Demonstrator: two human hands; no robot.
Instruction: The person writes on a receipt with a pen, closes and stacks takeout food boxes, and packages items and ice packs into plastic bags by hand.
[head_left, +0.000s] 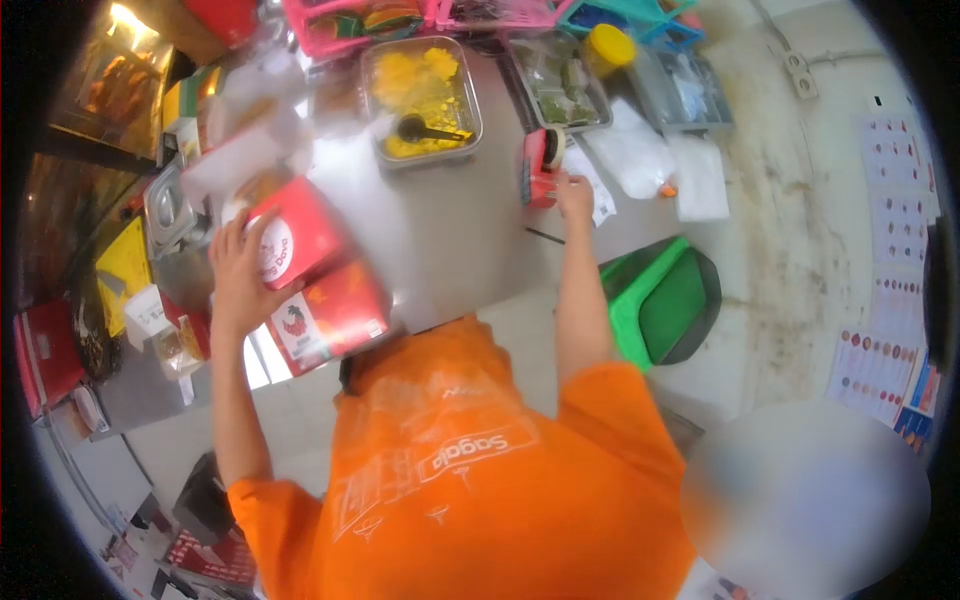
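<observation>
The red box [290, 240] lies at 9 o'clock on the desk [470, 240], atop a second red box [335, 315]. The left hand [240, 275] presses on it, fingers spread. The right hand [573, 195], at 1 o'clock, pinches a red tape dispenser [540, 165]. A tray of yellow food [420, 95] sits at 12 o'clock; a green bin [660, 300] at 3.

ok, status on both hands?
Left hand flat on red box. Right hand touching tape dispenser. Second red box just below.
</observation>
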